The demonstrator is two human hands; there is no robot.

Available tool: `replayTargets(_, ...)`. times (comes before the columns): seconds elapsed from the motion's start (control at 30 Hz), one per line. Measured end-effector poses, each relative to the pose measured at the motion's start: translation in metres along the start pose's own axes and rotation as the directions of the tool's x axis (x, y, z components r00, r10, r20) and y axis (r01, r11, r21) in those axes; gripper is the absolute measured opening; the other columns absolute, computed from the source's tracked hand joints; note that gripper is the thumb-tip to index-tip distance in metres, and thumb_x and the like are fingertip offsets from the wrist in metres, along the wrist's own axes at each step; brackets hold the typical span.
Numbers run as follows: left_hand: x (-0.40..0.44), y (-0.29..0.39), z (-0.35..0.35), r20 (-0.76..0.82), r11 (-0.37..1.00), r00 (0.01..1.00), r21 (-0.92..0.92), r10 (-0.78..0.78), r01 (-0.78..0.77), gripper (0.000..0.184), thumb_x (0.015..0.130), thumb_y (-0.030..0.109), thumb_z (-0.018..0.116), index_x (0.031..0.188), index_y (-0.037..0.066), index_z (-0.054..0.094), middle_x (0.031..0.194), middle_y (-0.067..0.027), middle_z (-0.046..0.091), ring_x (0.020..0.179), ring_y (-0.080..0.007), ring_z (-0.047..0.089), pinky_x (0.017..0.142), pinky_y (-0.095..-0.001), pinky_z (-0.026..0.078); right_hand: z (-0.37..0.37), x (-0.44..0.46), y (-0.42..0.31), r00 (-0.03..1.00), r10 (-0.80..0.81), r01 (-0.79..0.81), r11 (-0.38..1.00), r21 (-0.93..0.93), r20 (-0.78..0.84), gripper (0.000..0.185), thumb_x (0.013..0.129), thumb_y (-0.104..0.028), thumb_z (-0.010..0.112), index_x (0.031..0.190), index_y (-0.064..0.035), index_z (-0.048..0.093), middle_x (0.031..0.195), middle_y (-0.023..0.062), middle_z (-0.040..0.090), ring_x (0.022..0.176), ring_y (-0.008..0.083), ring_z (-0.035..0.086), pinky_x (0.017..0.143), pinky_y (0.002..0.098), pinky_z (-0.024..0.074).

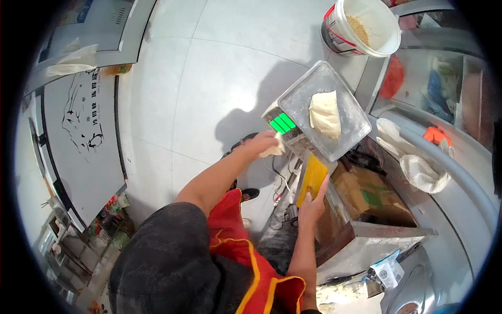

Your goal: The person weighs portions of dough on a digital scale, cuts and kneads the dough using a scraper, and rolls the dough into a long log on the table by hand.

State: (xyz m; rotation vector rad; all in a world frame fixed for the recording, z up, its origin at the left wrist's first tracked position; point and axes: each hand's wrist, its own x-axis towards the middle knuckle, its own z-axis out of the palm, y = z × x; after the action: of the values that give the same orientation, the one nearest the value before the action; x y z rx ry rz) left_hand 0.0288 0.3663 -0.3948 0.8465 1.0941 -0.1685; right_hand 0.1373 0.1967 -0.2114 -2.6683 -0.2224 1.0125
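On the left, my left hand (263,142) has its fingers curled closed on a small, soft-looking, pale cream dough-like piece (272,150), off the metal tray's near-left edge, beside the green-lit scale display (282,123). Further right, my right hand (312,208) is closed on a flat, rectangular yellow tool (312,179), thumb along its face, other fingers mostly hidden; its far end sits by the tray's bottom corner, touching or not I cannot tell. Mid-tray on the dull grey, square-cornered metal tray (299,93) lies a creased, matte, cream dough-like slab (325,114), its lower end toward that corner. I judge this is portioning by weight; the next move probably calls for reading the display and adjusting the slab gently.
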Motion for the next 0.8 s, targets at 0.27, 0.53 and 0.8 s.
replayTargets(0.27, -0.058, 0.028, -0.059, -0.079, 0.972, 0.985, -0.192, -0.156, 0.139, 0.034, 0.081, 0.007, 0.05, 0.115, 0.008, 0.055, 0.104, -0.0128, 0.063, 0.09, -0.0253, 0.064, 0.071, -0.0359, 0.054, 0.008, -0.075, 0.019, 0.986, 0.077, -0.086, 0.995, 0.054, 0.147, 0.081, 0.082, 0.004, 0.053, 0.149, -0.0238, 0.016, 0.133, 0.0231, 0.048, 0.116, 0.039, 0.053, 0.095, 0.0415, 0.0417)
replayTargets(0.53, -0.004, 0.107, -0.039, 0.141, 0.963, 0.99, -0.263, -0.016, 0.053, 0.026, 0.085, 0.03, 0.059, 0.095, 0.008, 0.067, 0.09, -0.0114, 0.067, 0.078, -0.023, 0.065, 0.065, -0.033, 0.052, 0.017, -0.095, 0.055, 0.998, 0.033, -0.039, 0.991, 0.132, 0.052, 0.081, 0.081, 0.002, 0.054, 0.149, -0.0221, 0.017, 0.13, 0.0235, 0.051, 0.115, 0.0391, 0.054, 0.094, 0.0408, 0.0433)
replayTargets(0.8, 0.038, 0.128, 0.031, 0.105, 0.478, 0.846, 0.786, 0.522, -0.392, 0.055, 0.085, 0.051, 0.06, 0.095, -0.003, 0.064, 0.083, -0.0229, 0.064, 0.078, -0.0286, 0.064, 0.072, -0.0392, 0.048, 0.019, -0.108, 0.071, 0.994, 0.1, -0.108, 0.973, 0.204, 0.048, 0.08, 0.082, 0.003, 0.053, 0.149, -0.0219, 0.017, 0.131, 0.022, 0.051, 0.115, 0.0381, 0.054, 0.094, 0.0408, 0.0435)
